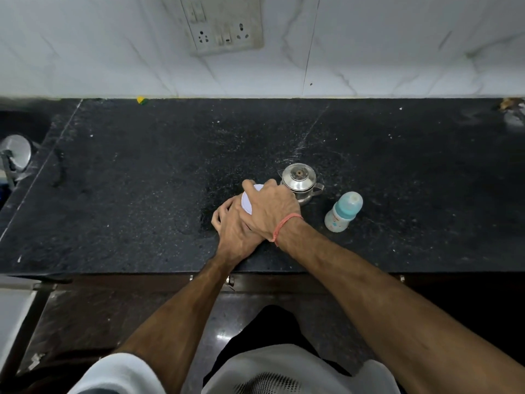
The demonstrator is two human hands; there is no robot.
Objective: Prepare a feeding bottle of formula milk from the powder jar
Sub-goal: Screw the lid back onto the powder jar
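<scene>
The powder jar stands on the black counter (142, 194) near the front middle, mostly hidden by both hands; only its white lid (246, 202) shows. My left hand (231, 228) wraps around the jar's body from the left. My right hand (270, 211), with a red thread at the wrist, grips the lid from above. A feeding bottle (343, 211) with a teal cap stands upright to the right, apart from my hands. A small steel kettle (299, 182) with its lid on sits just behind my right hand.
A white marble wall with a socket plate (224, 27) backs the counter. A steel fitting (15, 155) sits at the far left by a sink edge. A small yellow-green scrap (141, 100) lies at the wall. The counter's front edge runs below my wrists.
</scene>
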